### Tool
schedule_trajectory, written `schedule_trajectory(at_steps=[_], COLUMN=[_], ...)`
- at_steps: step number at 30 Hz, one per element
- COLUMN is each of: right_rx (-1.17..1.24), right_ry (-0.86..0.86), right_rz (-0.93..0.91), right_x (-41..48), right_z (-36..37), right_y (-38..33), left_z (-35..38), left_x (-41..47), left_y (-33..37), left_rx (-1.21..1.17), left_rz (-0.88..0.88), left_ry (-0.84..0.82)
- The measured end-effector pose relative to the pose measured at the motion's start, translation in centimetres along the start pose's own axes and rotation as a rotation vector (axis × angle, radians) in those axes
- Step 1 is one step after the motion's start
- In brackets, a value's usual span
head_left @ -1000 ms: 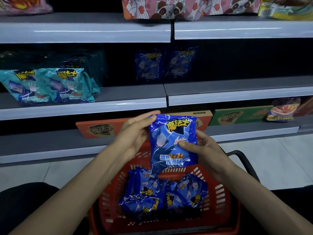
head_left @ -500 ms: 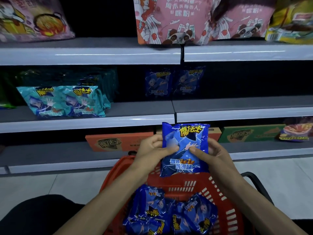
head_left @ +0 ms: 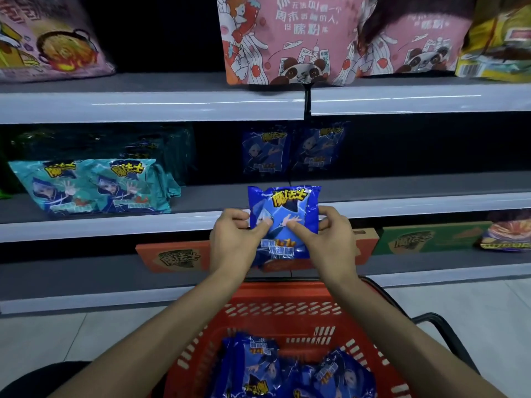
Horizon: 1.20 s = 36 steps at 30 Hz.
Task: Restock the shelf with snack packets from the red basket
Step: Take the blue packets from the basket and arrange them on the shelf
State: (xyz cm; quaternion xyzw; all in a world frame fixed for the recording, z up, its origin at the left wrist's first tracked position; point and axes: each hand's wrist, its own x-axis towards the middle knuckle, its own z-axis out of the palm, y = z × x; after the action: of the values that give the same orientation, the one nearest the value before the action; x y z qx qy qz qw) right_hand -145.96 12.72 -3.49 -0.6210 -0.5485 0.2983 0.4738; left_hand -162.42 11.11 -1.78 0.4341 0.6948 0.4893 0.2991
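Note:
I hold one blue snack packet [head_left: 284,214] upright in front of the middle shelf's edge [head_left: 115,225]. My left hand [head_left: 234,239] grips its left side, thumb on the front. My right hand [head_left: 330,239] grips its right side the same way. Below, the red basket [head_left: 284,314] holds several more blue packets [head_left: 258,366]. Two matching blue packets [head_left: 290,149] stand at the back of the middle shelf, directly behind the held one.
Teal packets [head_left: 94,185] lie on the middle shelf's left. Pink panda bags [head_left: 301,38] and a yellow bag [head_left: 497,38] sit on the top shelf. Orange [head_left: 172,255] and green boxes [head_left: 425,238] fill the lower shelf. A black basket handle [head_left: 442,331] juts out at the right.
Both hands have lifted the blue packet up from above the basket to the height of the middle shelf's edge. The view has tilted up and closer to the shelves.

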Motion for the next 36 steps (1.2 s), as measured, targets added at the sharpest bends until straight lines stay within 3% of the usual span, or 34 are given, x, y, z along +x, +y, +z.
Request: schedule_trajectory(at_steps=[13,21,28,30,34,36], right_rx=[-0.041,-0.040,0.182,0.104,-0.425,-0.547], right_ry=[0.187,0.089,0.040,-0.001,0.068,0.013], right_rz=[-0.109,-0.055,-0.085,-0.141,-0.479,-0.602], right_x=[8.7,11.8,11.5,11.4,10.5,10.2], right_z=[5.8,8.5,9.4,9.4,9.6,10.0], right_y=[-3.0,-0.7,1.4,1.8,3.2,4.2], left_z=[2.5,4.6,5.1,5.3,5.7,5.8], left_x=[7.8,10.0,11.0,11.4,11.4,11.5], left_y=[0.9,-1.1,-2.1,-2.6,-3.7,-4.0], left_rx=[-0.121,0.028,0.308,0.442,0.555,0.574], left_rz=[0.338,0.305,0.457,0.506,0.533,0.543], left_ry=[-0.010,-0.031,-0.025,-0.036,-0.061,-0.055])
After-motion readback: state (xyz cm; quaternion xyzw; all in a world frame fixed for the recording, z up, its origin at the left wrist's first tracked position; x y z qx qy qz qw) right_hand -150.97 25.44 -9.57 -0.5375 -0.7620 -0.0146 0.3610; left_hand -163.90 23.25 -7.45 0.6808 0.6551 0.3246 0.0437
